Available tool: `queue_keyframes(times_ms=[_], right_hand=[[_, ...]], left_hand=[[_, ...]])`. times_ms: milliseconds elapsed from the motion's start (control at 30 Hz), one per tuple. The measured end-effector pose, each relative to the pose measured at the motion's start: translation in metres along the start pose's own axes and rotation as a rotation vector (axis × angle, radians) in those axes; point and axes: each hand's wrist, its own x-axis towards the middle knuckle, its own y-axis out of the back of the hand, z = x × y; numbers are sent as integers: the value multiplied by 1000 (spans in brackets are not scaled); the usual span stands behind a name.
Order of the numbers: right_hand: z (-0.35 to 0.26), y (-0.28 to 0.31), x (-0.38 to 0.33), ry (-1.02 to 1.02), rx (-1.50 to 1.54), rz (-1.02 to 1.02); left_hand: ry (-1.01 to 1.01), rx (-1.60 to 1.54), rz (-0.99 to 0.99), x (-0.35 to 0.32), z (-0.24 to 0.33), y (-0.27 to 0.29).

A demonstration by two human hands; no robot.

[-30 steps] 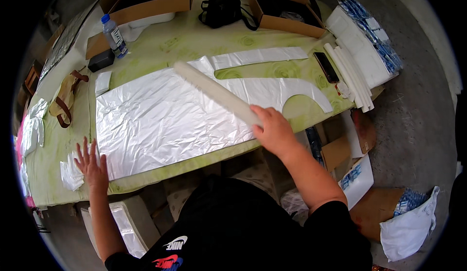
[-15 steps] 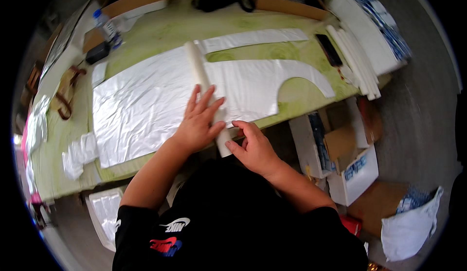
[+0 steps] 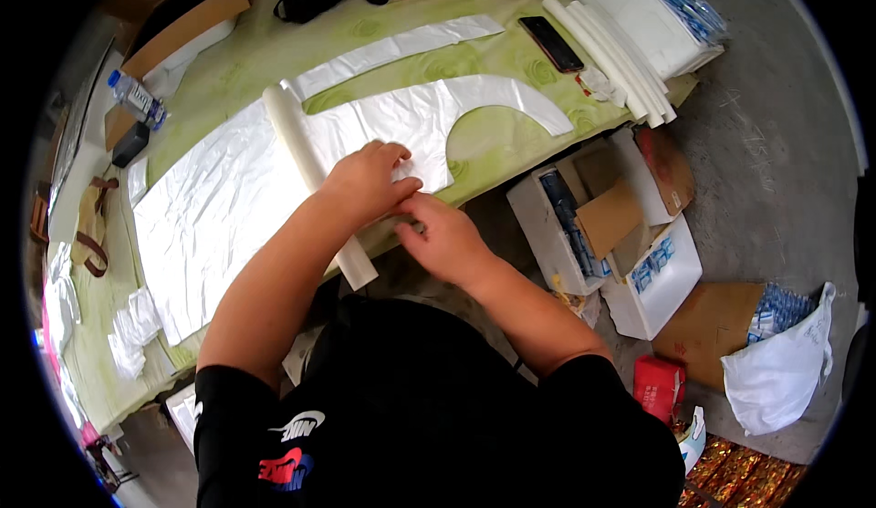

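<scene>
A: Starting from the left, what lies on the bench point(image 3: 228, 61)?

B: A water bottle point(image 3: 135, 98) near the far left corner, then a wide sheet of white plastic film point(image 3: 228, 198) spread flat across the green cover. A long white roll point(image 3: 310, 175) lies across the sheet, its near end sticking out past the bench edge.

A: And the hands?

B: The left hand point(image 3: 365, 184) presses palm-down on the roll, fingers spread, closed on nothing. The right hand point(image 3: 447, 239) sits just beside it at the bench edge, fingers pinched at the film's near edge, though I cannot tell whether it truly holds it.

A: Which step is this?

B: It looks like rolling the film onto the roll. The next move likely calls for keeping the edge square and taut.

A: Further right?

B: A dark phone point(image 3: 552, 43), then open cardboard boxes point(image 3: 620, 225) on the floor.
</scene>
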Motion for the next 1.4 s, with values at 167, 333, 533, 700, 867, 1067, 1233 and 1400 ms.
queue_keyframes(times_ms=[167,333,533,700,867,1067,1233,1400], right_hand=[[27,11,-31,34,135,151],[31,21,-40,30,191,237],[15,16,-26,105,211,230],[34,30,51,138,-145,185],[56,59,124,-85,-304,453],[72,51,114,248,-526,445],[56,47,112,586,-451,392],[65,43,127,93,-362,570]], left_hand=[[-69,131,-11,16,-17,-18],[77,18,6,21,-19,-16],[230,-289,46,13,-24,-2],[234,-421,54,5,-21,-7],[154,-295,16,-2,-10,-13],[148,-643,210,30,-3,-5],[338,-1276,210,81,-10,-2],[332,-1417,401,62,-13,16]])
